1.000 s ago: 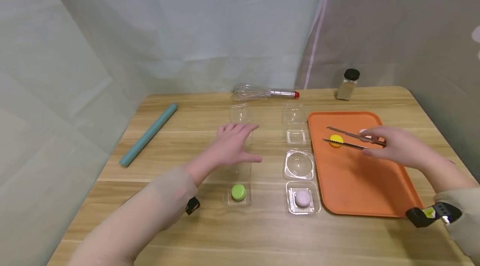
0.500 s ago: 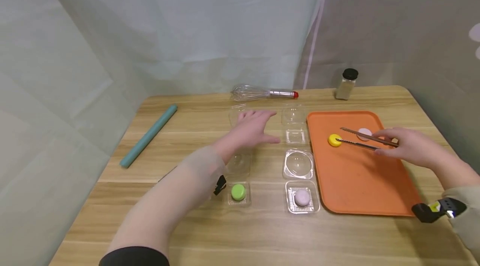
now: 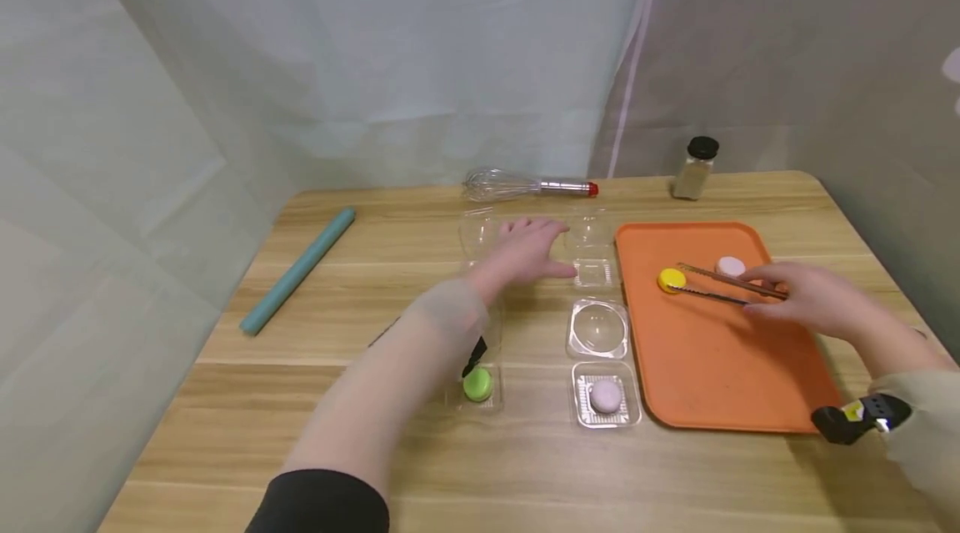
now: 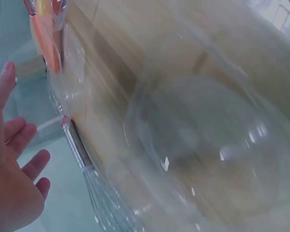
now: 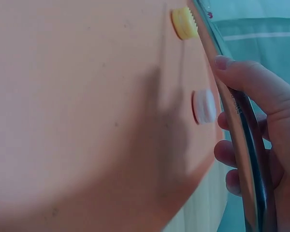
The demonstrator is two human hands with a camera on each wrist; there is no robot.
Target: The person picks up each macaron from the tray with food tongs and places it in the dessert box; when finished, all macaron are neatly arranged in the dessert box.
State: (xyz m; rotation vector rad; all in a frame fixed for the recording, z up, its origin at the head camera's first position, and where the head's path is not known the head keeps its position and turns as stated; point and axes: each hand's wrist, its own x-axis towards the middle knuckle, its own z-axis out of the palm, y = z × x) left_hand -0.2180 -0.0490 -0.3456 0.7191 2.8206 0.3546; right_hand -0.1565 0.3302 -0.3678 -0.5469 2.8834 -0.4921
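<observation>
My right hand [image 3: 813, 299] holds metal tongs [image 3: 731, 279] over the orange tray [image 3: 727, 383]. The tongs' arms are spread, and their tips overlap the edge of a yellow macaron [image 3: 667, 280] in the head view. A pale pink macaron [image 3: 731, 266] lies beside the tongs on the tray. Fingers spread and holding nothing, my left hand [image 3: 527, 252] reaches toward a clear plastic box [image 3: 595, 274] whose lid is folded back. In the left wrist view that hand [image 4: 14, 179] appears with fingers apart, and a blurred clear lid [image 4: 198, 130] fills the foreground.
Nearer the front, one clear box [image 3: 632, 416] holds a lilac macaron [image 3: 606, 396]. Another box, partly behind my left sleeve, holds a green macaron [image 3: 477, 385]. A whisk [image 3: 525, 185] and a black-capped jar [image 3: 694, 170] stand along the back; a teal rolling pin [image 3: 298, 270] lies left.
My left hand has moved right and farther back, from the left column of boxes toward the right one. The tongs shifted slightly right, then a little back left, staying around the yellow macaron's edge.
</observation>
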